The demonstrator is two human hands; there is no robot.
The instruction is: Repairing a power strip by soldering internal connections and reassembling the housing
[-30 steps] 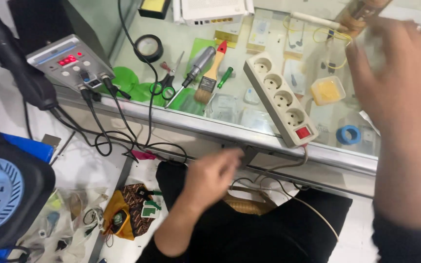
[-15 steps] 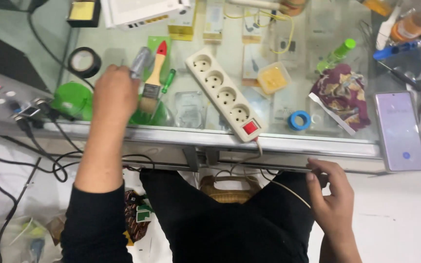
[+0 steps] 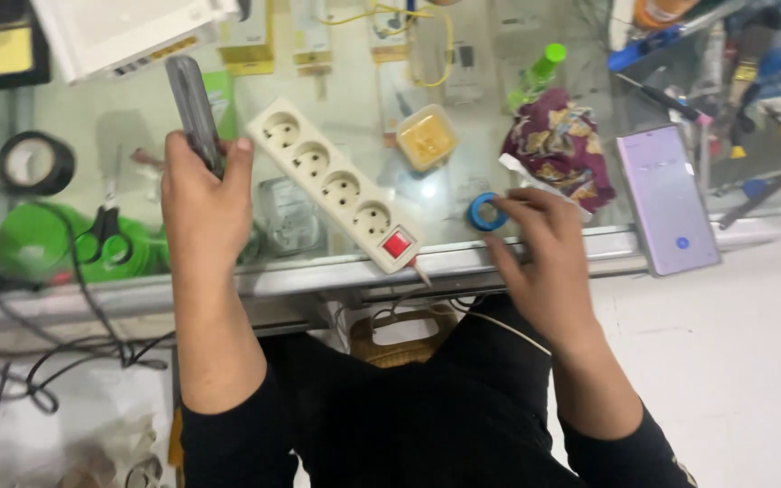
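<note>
The right hand (image 3: 544, 244) reaches its open fingers onto the blue tape roll (image 3: 485, 212) just left of it; the left hand (image 3: 202, 203) grips a grey tool (image 3: 190, 104) pointing far.

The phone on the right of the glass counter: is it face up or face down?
Face up. The phone lies flat on the glass counter, its pale lit screen showing, untouched by the right hand.

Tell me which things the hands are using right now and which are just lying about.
In use:
- grey tool, gripped by the left hand
- blue tape roll, under the fingertips of the right hand

Lying about:
- power strip
- phone
- scissors
- black tape roll
- crumpled cloth
</note>
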